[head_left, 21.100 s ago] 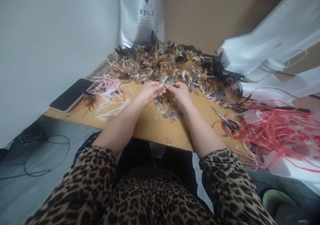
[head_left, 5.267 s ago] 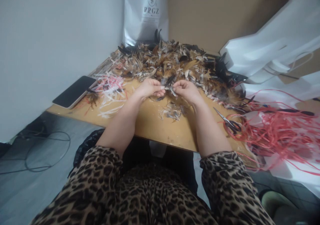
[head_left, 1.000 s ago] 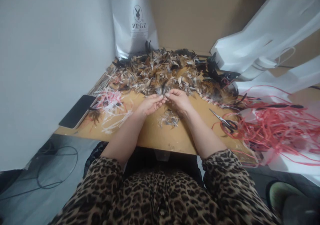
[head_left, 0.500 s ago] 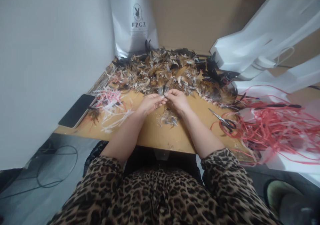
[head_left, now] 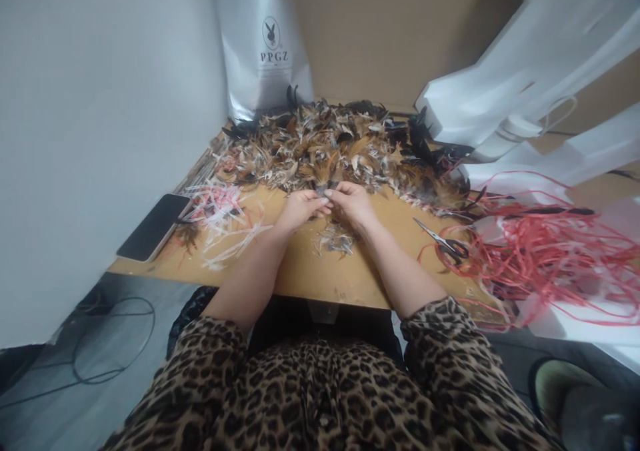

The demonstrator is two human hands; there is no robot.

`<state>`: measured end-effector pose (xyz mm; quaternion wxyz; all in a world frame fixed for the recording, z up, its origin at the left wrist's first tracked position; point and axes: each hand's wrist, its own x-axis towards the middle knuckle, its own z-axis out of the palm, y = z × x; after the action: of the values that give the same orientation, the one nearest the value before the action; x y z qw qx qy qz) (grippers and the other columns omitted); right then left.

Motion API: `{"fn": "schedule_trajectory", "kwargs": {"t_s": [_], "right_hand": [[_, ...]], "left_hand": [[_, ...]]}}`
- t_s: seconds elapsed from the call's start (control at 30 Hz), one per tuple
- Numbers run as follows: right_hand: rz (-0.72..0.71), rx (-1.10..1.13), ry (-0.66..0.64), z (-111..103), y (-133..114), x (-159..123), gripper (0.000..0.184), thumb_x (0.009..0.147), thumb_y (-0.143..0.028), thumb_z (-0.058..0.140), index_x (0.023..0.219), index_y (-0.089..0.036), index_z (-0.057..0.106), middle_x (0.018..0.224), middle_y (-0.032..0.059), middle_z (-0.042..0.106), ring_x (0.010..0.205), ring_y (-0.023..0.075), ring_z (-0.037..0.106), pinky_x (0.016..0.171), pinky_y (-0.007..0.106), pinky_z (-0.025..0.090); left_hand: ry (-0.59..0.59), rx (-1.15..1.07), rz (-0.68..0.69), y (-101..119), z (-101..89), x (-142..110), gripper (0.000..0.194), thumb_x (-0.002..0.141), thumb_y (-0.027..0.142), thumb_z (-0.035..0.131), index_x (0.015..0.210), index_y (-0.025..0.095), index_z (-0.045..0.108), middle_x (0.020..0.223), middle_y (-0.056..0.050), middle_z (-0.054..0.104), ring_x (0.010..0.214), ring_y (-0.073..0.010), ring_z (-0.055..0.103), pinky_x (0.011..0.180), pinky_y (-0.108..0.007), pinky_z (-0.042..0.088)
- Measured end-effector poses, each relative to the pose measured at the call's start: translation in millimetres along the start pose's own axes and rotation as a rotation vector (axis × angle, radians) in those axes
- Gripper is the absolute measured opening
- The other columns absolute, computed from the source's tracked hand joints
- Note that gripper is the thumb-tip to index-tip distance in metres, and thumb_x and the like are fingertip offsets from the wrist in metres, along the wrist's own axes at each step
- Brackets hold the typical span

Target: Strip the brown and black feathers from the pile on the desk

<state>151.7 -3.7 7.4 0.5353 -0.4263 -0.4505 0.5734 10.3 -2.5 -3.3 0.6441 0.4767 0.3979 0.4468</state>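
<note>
My left hand (head_left: pixel 303 209) and my right hand (head_left: pixel 351 204) meet at the front of a heap of brown, black and white feathers (head_left: pixel 350 131). Both are closed, thumbs and fingertips pinching a brown feather (head_left: pixel 321 176) by its grey, downy lower end. Its brown tip fans upward against the heap, so I cannot tell whether it is one feather or a few together. Just below the fingers, small grey and white feather scraps (head_left: pixel 335 239) lie on the tabletop (head_left: pixel 320 274).
A phone (head_left: pixel 154 227) lies at the left edge beside white and pink strips (head_left: pixel 215 204). To the right are scissors (head_left: pixel 443 239) and a tangle of red ribbon (head_left: pixel 555 257). A silver bag (head_left: pixel 267 77) stands behind the feathers, near white panels (head_left: pixel 480 84).
The view has shifted slightly. Between my fingertips the brown feather tip shows more fanned out now; both hands stay pinched together at almost the same spot.
</note>
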Motion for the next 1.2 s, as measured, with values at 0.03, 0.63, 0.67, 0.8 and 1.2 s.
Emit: {"fn": "schedule_trajectory", "kwargs": {"t_s": [0.03, 0.63, 0.67, 0.8, 1.2], "right_hand": [[-0.004, -0.004, 0.006, -0.2, 0.2, -0.1, 0.036, 0.052, -0.04, 0.082, 0.055, -0.018, 0.054, 0.051, -0.005, 0.056, 0.049, 0.0075, 0.047, 0.05, 0.022, 0.037], [-0.212, -0.275, 0.071, -5.5, 14.2, 9.8, 0.022, 0.067, -0.037, 0.072, 0.08, -0.02, 0.068, 0.073, -0.0008, 0.065, 0.066, 0.0111, 0.054, 0.069, 0.027, 0.046], [-0.27, -0.341, 0.078, -6.4, 14.5, 9.3, 0.022, 0.069, -0.037, 0.071, 0.082, -0.021, 0.069, 0.076, 0.0, 0.065, 0.068, 0.0119, 0.054, 0.071, 0.028, 0.046], [-0.52, -0.656, 0.046, -5.6, 11.9, 3.1, 0.027, 0.075, -0.039, 0.067, 0.096, -0.022, 0.067, 0.087, 0.003, 0.063, 0.076, 0.0155, 0.056, 0.075, 0.03, 0.046], [-0.632, -1.203, -0.017, -2.2, 7.8, -3.2, 0.022, 0.085, -0.038, 0.056, 0.094, -0.019, 0.061, 0.087, 0.0068, 0.067, 0.085, 0.0227, 0.057, 0.08, 0.034, 0.035]], "left_hand": [[0.0, 0.005, 0.002, 0.2, 0.3, -0.4, 0.018, 0.069, 0.024, 0.074, 0.076, 0.009, 0.068, 0.074, -0.007, 0.072, 0.057, -0.0084, 0.062, 0.056, -0.02, 0.046], [0.215, -0.287, 0.049, 13.8, -27.3, 4.8, 0.008, 0.075, 0.017, 0.069, 0.076, 0.01, 0.067, 0.07, -0.003, 0.07, 0.057, -0.0041, 0.061, 0.057, -0.013, 0.047], [0.196, -0.322, 0.008, 14.1, -26.8, 4.1, 0.006, 0.076, 0.015, 0.069, 0.077, 0.009, 0.067, 0.071, -0.004, 0.07, 0.058, -0.0045, 0.062, 0.057, -0.013, 0.048], [0.105, -0.376, -0.134, 8.8, -19.9, 2.8, 0.005, 0.074, 0.011, 0.069, 0.078, 0.009, 0.066, 0.074, -0.006, 0.071, 0.062, -0.0074, 0.066, 0.061, -0.016, 0.05], [-0.015, -0.335, -0.179, -4.3, -17.4, 4.8, 0.014, 0.068, 0.017, 0.075, 0.079, 0.01, 0.069, 0.082, -0.008, 0.073, 0.071, -0.0109, 0.067, 0.073, -0.024, 0.051]]}}
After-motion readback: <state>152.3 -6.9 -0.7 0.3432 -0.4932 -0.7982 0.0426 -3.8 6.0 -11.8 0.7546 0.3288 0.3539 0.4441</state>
